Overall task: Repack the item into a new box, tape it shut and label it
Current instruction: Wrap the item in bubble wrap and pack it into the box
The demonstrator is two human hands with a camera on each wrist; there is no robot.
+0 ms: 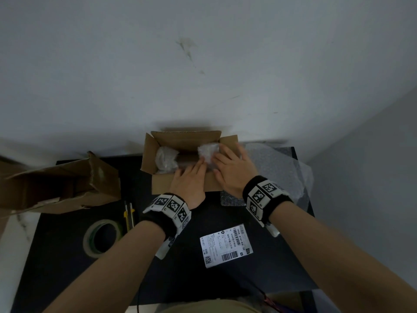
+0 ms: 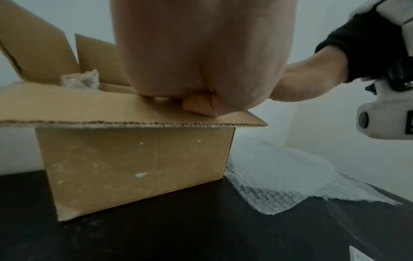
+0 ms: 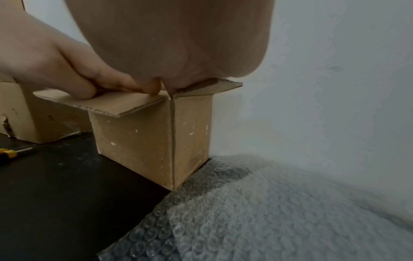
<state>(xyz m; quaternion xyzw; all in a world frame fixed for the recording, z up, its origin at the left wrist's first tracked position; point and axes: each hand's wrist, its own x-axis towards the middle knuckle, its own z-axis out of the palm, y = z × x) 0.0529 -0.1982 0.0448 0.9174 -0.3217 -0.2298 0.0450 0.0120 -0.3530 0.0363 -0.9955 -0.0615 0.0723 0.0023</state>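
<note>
A small open cardboard box [image 1: 182, 188] stands at the back of the black table, against the wall. Inside lies the item wrapped in bubble wrap [image 1: 165, 159], and its right end [image 1: 208, 151] sticks up. My left hand [image 1: 191, 177] lies flat over the near flap [image 2: 134, 113], fingers straight and reaching to the wrapped item. My right hand [image 1: 229, 166] rests spread over the box's right side, fingers touching the item's right end and the right flap [image 3: 225, 84]. Neither hand grips anything. The shipping label [image 1: 225, 245] lies flat on the table near me.
A torn old box [image 1: 61, 186] lies on its side at the left. A tape roll [image 1: 102, 238] and a yellow utility knife [image 1: 129, 215] sit left of my left wrist. A loose sheet of bubble wrap [image 1: 277, 168] covers the table's right rear corner.
</note>
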